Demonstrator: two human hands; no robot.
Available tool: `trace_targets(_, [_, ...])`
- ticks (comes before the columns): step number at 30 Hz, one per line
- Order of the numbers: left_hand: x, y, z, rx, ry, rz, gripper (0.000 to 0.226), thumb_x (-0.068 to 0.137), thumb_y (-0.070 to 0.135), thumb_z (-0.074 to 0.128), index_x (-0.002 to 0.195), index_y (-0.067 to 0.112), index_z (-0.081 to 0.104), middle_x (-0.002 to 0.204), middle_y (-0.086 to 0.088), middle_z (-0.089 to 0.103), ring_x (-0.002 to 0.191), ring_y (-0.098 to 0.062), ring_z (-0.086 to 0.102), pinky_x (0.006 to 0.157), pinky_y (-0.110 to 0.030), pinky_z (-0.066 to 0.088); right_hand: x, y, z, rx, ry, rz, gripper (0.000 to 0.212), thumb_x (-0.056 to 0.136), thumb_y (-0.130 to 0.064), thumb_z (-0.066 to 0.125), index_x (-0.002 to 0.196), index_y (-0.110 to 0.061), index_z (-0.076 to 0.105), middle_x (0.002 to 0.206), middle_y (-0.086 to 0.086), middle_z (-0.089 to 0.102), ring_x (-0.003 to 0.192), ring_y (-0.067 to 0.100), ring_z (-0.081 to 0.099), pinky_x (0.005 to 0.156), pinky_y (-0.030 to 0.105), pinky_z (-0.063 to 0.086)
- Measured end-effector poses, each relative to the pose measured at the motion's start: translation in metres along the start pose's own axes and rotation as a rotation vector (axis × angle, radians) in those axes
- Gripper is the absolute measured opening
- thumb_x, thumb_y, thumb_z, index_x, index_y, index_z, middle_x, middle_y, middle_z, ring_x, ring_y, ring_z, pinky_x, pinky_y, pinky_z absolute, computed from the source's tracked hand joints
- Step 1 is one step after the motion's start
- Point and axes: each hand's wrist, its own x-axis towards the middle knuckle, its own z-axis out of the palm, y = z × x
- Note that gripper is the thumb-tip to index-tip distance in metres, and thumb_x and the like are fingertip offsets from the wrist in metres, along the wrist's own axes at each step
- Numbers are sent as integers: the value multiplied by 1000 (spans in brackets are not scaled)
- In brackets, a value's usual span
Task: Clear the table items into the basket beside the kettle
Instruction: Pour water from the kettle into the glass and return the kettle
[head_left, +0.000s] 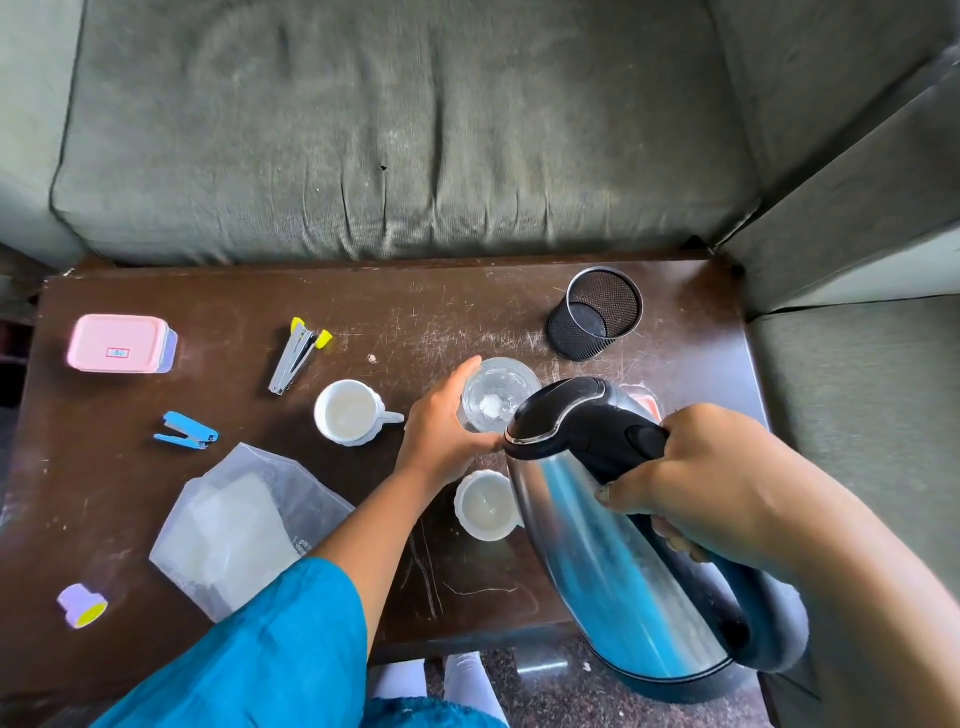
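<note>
- While the right hand (717, 478) grips the kettle (597, 545) by its black plastic handle, with fingers and thumb curled round it, the kettle hangs tilted over the near right corner of the worktop (467, 312).
- Kettle body: polished steel, rounded, with a black lid that is closed. Its long axis runs from the base, near right, to the lid end, which points far-left at the glass (496, 395).
- Glass: clear, cylindrical, upright on the worktop, just beside the kettle's lid end. A small white mass lies at its bottom.
- Left hand (441, 431): fingers wrapped round the left side of the glass, thumb on the near side.
- Basket (566, 338): black wire mesh, cylindrical, leaning with its open mouth turned to the camera; it stands beyond the glass, near the far right corner.
- White cup (350, 413): glossy ceramic with a fluted foot, handle pointing right, left of the glass.
- Second white cup (485, 506): same ware, near side of the glass, touching or just beside the kettle; which cannot be told.
- Silver stapler (298, 356): metal, yellow tips, splayed open, beyond the white cup.
- Blue stapler (187, 430): small, lying to the left.
- Pink box (120, 344): rectangular plastic with rounded corners, lidded, at the far left.
- Plastic bag (239, 525): translucent, crumpled, near left.
- Lilac cap (82, 605): small, yellow-ended, at the near left corner.
- Worktop surface: dark brown, heavily scratched. A grey fabric sofa (363, 130) borders it.
</note>
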Motion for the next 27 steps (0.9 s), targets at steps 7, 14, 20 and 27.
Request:
trace_targets(7, [1,-1,1,-15,11,9,94,54,35,80,137,25,39,138,0,50,124,-14,49,101,-42,44,-5,7,5,-7,7,-15,36,59,-38,76,66,-8,58,66,15,65,62,32,64,62,43,57])
trace_targets(14, [3,-3,2,67,38,51,95,56,38,84,138,22,39,138,-4,50,125,-18,48,102,-42,43,-11,25,19,55,72,11,34,59,-34,78,64,-11,54,64,9,63,60,28,60,52,30,43])
trace_targets(20, [3,-5,2,125,48,90,96,56,39,84,139,20,38,137,-5,50,124,-20,49,102,-41,44,-20,40,30,95,111,0,35,54,-29,80,61,-11,51,53,1,55,52,23,52,49,29,40])
trace_targets(27, [2,-5,2,148,46,92,100,57,38,85,141,21,34,141,-4,47,128,-20,44,104,-41,41,-30,59,35,227,120,7,33,47,-27,79,66,-16,54,44,1,53,45,23,48,49,33,45])
